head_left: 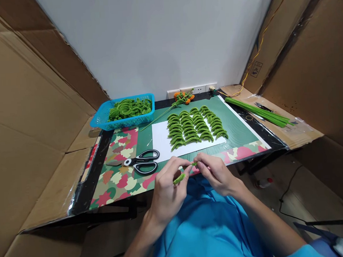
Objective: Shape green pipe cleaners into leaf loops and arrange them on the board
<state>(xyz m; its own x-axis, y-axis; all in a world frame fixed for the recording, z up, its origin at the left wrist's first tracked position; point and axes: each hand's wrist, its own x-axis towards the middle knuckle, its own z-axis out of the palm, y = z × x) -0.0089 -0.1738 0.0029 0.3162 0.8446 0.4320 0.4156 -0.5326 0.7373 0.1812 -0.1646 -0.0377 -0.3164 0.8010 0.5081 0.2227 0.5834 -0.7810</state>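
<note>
My left hand (172, 179) and my right hand (214, 168) meet just off the table's front edge, above my lap. Between their fingertips runs a short green pipe cleaner piece (179, 179); one end pokes out below my left fingers, and a bit shows at the right fingertips. Both hands are closed in a pinch on it. Just beyond them, curved green pipe cleaner pieces (191, 126) lie in several columns on a white sheet (159, 139). Black-handled scissors (138, 161) rest to the left of my hands, blades pointing left.
A blue basket (124, 123) of coiled green pieces stands at the back left. An orange-and-green pipe cleaner flower stem (184, 97) lies near the wall sockets (199, 89). Straight green pipe cleaners (259, 112) lie at the right. Cardboard walls (27, 94) enclose both sides.
</note>
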